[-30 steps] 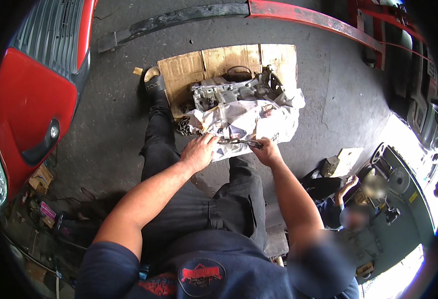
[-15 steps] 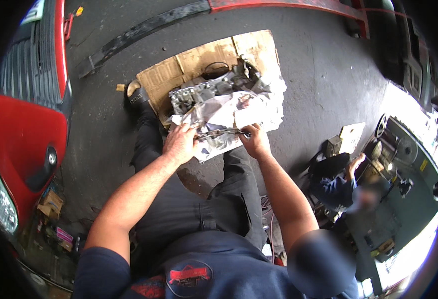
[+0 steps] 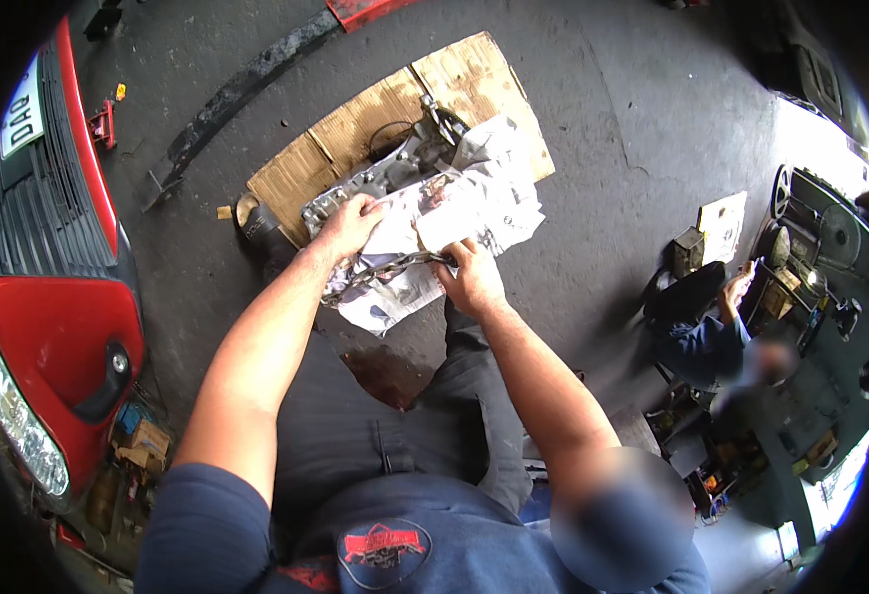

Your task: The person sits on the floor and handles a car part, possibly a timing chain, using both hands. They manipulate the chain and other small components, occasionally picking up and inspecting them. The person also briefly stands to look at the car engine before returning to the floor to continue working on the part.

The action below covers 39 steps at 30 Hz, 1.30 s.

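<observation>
A long, dark, chain-like metal part (image 3: 387, 267) lies in a slight curve across crumpled white paper (image 3: 464, 213). My right hand (image 3: 474, 280) is closed around its right end. At the paper's left edge, beside the engine block, my left hand (image 3: 353, 228) has its fingers curled and seems to pinch the sheet; its fingertips are partly hidden. The grey metal engine block (image 3: 380, 178) shows just beyond the paper, which covers its near side. Under the block is a flattened cardboard sheet (image 3: 328, 144).
My shoe (image 3: 248, 213) stands at the cardboard's left corner. A red car front (image 3: 58, 337) fills the left side. A dark metal beam (image 3: 246, 84) curves across the floor beyond. On the right, another person (image 3: 702, 342) works beside machinery (image 3: 840, 247).
My left hand has left the chain-like part and moved forward to the paper's edge. My right hand keeps its end. The whole view has turned and shifted somewhat.
</observation>
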Each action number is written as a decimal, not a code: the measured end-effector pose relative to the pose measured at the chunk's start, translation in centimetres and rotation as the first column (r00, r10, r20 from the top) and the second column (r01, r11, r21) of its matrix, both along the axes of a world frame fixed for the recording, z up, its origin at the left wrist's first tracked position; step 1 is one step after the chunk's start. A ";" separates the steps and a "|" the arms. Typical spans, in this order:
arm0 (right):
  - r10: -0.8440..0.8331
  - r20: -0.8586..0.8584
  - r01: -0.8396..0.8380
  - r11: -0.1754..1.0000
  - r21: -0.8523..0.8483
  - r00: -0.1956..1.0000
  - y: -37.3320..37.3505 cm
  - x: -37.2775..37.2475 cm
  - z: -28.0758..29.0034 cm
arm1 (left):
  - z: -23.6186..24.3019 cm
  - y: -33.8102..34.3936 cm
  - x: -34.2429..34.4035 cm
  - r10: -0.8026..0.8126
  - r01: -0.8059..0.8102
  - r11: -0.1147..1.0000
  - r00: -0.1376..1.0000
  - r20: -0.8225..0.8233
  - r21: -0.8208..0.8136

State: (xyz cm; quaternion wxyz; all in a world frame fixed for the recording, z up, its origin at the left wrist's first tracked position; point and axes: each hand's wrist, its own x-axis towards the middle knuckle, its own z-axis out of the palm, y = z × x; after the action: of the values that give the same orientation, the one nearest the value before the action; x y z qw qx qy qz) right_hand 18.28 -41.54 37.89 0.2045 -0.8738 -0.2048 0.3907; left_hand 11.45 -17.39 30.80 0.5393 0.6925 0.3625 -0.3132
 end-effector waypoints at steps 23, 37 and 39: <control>0.078 0.192 -0.050 0.988 -0.149 0.978 3.0 -1.1 -1.8 | 2.7 -2.8 -4.2 0.223 -0.350 0.931 0.773 0.594 0.106; 0.068 0.261 -0.056 0.997 -0.055 0.963 2.2 -1.3 -3.5 | 2.8 -1.6 -4.5 0.172 -0.159 0.985 0.795 0.582 -0.074; 0.059 0.252 -0.046 0.997 -0.058 0.966 2.0 -1.4 -3.7 | 3.5 -1.5 -4.6 0.079 -0.059 0.997 0.850 0.521 -0.055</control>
State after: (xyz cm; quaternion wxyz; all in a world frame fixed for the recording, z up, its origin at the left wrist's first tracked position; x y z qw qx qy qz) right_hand 16.89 -39.49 34.17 0.1435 -0.9159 -0.2420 0.2864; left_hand 6.80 -18.84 34.32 0.6410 0.7282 0.2211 -0.1002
